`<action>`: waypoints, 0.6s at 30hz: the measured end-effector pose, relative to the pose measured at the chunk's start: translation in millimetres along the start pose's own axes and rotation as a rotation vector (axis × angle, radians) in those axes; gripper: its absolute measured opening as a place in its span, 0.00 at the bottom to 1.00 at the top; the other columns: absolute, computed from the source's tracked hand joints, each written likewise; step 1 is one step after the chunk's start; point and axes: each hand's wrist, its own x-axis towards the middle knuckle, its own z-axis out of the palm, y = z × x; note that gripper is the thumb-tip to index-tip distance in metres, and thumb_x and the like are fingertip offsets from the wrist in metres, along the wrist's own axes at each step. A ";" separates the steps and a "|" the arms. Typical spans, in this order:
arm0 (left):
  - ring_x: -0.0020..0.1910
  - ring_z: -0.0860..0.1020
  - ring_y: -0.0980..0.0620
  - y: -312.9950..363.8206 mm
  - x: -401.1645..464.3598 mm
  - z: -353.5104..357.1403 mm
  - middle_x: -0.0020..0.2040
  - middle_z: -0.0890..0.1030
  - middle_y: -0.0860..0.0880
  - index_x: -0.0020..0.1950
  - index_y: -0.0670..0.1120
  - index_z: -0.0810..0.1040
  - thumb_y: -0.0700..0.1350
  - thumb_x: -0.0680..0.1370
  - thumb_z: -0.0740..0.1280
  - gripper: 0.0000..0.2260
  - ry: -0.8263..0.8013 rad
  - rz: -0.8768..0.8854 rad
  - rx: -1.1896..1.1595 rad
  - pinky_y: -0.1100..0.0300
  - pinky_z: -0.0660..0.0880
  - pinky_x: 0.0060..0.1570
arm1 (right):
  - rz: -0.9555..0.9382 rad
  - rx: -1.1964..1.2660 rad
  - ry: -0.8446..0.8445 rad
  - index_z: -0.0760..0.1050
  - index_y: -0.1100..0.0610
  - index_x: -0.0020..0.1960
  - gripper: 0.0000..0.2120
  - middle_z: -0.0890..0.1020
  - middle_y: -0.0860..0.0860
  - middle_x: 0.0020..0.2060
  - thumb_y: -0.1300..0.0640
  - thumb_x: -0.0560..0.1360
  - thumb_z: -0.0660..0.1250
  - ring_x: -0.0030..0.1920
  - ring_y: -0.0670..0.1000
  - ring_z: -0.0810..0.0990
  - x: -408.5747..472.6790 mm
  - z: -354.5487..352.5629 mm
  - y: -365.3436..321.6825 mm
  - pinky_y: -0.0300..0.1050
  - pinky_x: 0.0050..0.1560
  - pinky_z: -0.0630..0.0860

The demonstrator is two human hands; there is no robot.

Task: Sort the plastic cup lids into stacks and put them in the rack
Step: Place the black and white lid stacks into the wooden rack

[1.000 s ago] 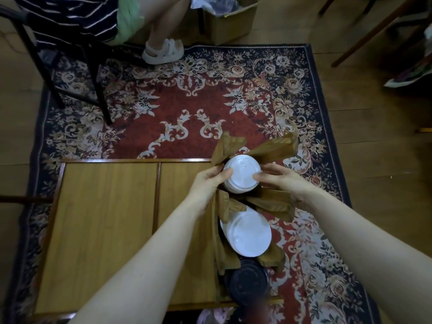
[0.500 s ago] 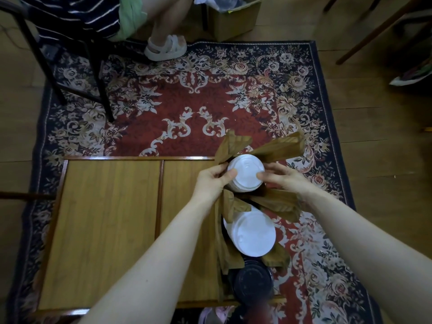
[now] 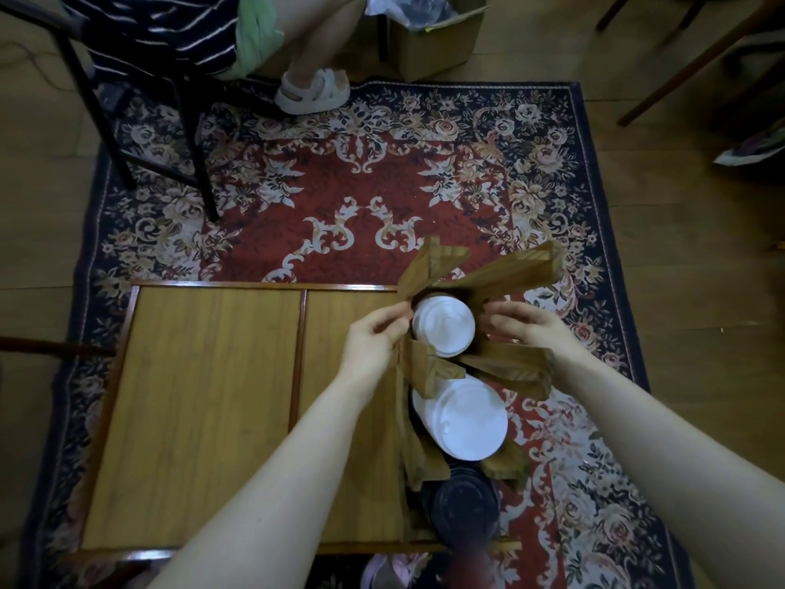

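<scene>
Between the two hands, a stack of small white lids [image 3: 444,326] sits in the far slot of the wooden rack [image 3: 501,367]; the left hand [image 3: 374,342] and right hand [image 3: 531,329] flank it with loosely curled fingers, holding nothing. Nearer slots hold larger white lids [image 3: 463,420] and black lids [image 3: 465,505].

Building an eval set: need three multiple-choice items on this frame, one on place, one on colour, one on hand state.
1. Where does the small white lid stack sit?
A. rack's far slot
B. bare tabletop
C. on the rug

2. What colour are the lids in the nearest slot?
A. white
B. black
C. red

3. How are the hands?
A. both gripping the stack
B. both off the stack, fingers loose
C. one under the table

Key: A, wooden rack uprights surround it; B, dark stack nearest; B, left hand and right hand flank it.
</scene>
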 end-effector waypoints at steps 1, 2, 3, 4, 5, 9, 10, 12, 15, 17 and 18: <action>0.62 0.76 0.56 1.6 -4.3 -3.3 0.56 0.81 0.57 0.61 0.52 0.80 0.40 0.81 0.66 0.11 0.011 0.015 0.007 0.53 0.71 0.69 | -0.006 -0.003 0.015 0.81 0.52 0.53 0.07 0.84 0.55 0.55 0.61 0.77 0.69 0.57 0.54 0.81 -5.9 -2.2 -3.7 0.56 0.62 0.77; 0.63 0.75 0.56 4.6 -9.8 -7.0 0.55 0.80 0.59 0.62 0.52 0.80 0.40 0.81 0.66 0.12 0.029 0.037 0.019 0.55 0.70 0.69 | -0.014 -0.008 0.033 0.81 0.53 0.55 0.08 0.84 0.53 0.54 0.60 0.77 0.69 0.57 0.53 0.82 -13.0 -4.9 -8.2 0.56 0.63 0.77; 0.63 0.74 0.57 8.5 -16.6 -11.4 0.55 0.79 0.59 0.64 0.51 0.79 0.40 0.82 0.65 0.13 0.050 0.063 0.038 0.58 0.69 0.67 | -0.028 -0.018 0.045 0.81 0.53 0.56 0.08 0.84 0.53 0.53 0.60 0.77 0.68 0.56 0.52 0.82 -22.3 -8.0 -13.8 0.55 0.63 0.77; 0.63 0.74 0.57 12.4 -24.6 -16.9 0.57 0.78 0.58 0.65 0.49 0.79 0.39 0.82 0.65 0.13 0.068 0.092 0.060 0.61 0.68 0.64 | -0.049 -0.037 0.048 0.81 0.53 0.56 0.08 0.84 0.52 0.53 0.60 0.78 0.68 0.57 0.51 0.81 -33.5 -10.9 -20.6 0.54 0.63 0.76; 0.63 0.74 0.57 16.3 -33.4 -23.5 0.59 0.78 0.56 0.66 0.48 0.79 0.38 0.81 0.65 0.14 0.078 0.120 0.074 0.64 0.68 0.62 | -0.079 -0.064 0.048 0.81 0.52 0.55 0.08 0.84 0.51 0.54 0.60 0.78 0.67 0.57 0.51 0.81 -46.6 -13.5 -28.1 0.53 0.62 0.77; 0.63 0.74 0.57 29.4 -73.5 -60.5 0.62 0.77 0.54 0.65 0.50 0.79 0.39 0.81 0.66 0.14 0.104 0.258 0.218 0.78 0.66 0.56 | -0.206 -0.157 0.061 0.81 0.49 0.56 0.09 0.83 0.45 0.54 0.58 0.78 0.67 0.56 0.45 0.80 -106.0 -5.5 -64.9 0.46 0.58 0.77; 0.64 0.74 0.57 32.1 -82.9 -71.7 0.62 0.77 0.54 0.64 0.50 0.79 0.39 0.81 0.67 0.13 0.123 0.293 0.257 0.78 0.65 0.57 | -0.231 -0.164 0.063 0.81 0.49 0.57 0.10 0.83 0.45 0.53 0.58 0.78 0.67 0.55 0.44 0.80 -120.4 1.9 -72.9 0.45 0.56 0.77; 0.65 0.73 0.58 39.0 -101.5 -96.7 0.63 0.75 0.54 0.65 0.49 0.79 0.39 0.80 0.67 0.14 0.151 0.348 0.304 0.74 0.65 0.61 | -0.295 -0.201 0.042 0.80 0.50 0.60 0.11 0.83 0.45 0.54 0.57 0.77 0.68 0.55 0.45 0.81 -147.5 24.7 -87.0 0.46 0.57 0.77; 0.59 0.70 0.68 49.3 -131.6 -141.7 0.65 0.73 0.56 0.67 0.49 0.78 0.41 0.80 0.67 0.15 0.199 0.378 0.344 0.75 0.64 0.59 | -0.397 -0.260 -0.024 0.78 0.49 0.61 0.13 0.81 0.41 0.56 0.56 0.77 0.68 0.57 0.40 0.79 -177.7 74.8 -102.3 0.39 0.57 0.75; 0.59 0.68 0.69 51.8 -153.1 -176.5 0.65 0.71 0.58 0.68 0.51 0.77 0.42 0.81 0.67 0.16 0.250 0.382 0.348 0.74 0.64 0.57 | -0.419 -0.277 -0.088 0.77 0.47 0.61 0.13 0.80 0.40 0.57 0.55 0.77 0.68 0.59 0.37 0.76 -192.5 118.0 -109.2 0.33 0.53 0.72; 0.60 0.68 0.69 52.1 -164.3 -194.6 0.66 0.71 0.58 0.69 0.51 0.77 0.43 0.81 0.67 0.16 0.278 0.381 0.350 0.73 0.65 0.57 | -0.424 -0.281 -0.121 0.77 0.47 0.60 0.13 0.79 0.40 0.58 0.55 0.76 0.68 0.60 0.36 0.75 -199.0 141.0 -112.1 0.33 0.53 0.71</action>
